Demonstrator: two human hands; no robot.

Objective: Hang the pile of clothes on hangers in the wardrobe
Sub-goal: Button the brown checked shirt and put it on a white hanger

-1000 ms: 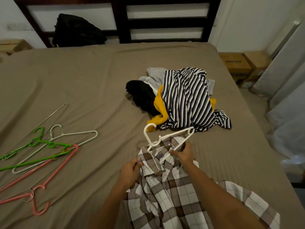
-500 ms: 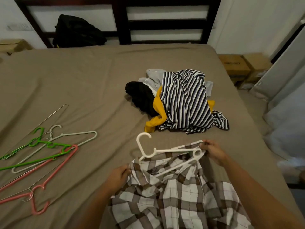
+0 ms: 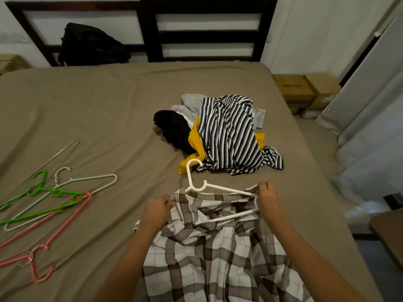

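A brown and white plaid shirt [image 3: 209,253] lies spread on the bed in front of me. A white plastic hanger [image 3: 197,186] sits in its collar opening, hook pointing away from me. My left hand [image 3: 158,211] grips the shirt's left shoulder. My right hand [image 3: 267,199] grips the right shoulder together with the hanger's right end. Beyond them lies the pile of clothes [image 3: 222,134]: a striped garment on top, with yellow, black and grey pieces under it.
Several spare hangers [image 3: 50,199], green, white, pink and wire, lie on the bed [image 3: 98,110] at the left. A black bag [image 3: 91,45] leans on the dark headboard. Cardboard boxes [image 3: 305,90] and pale curtains stand past the bed's right edge.
My hands have spread apart to the shirt's two shoulders. The hanger has swung round and gone deeper into the collar, and the shirt is spread wider.
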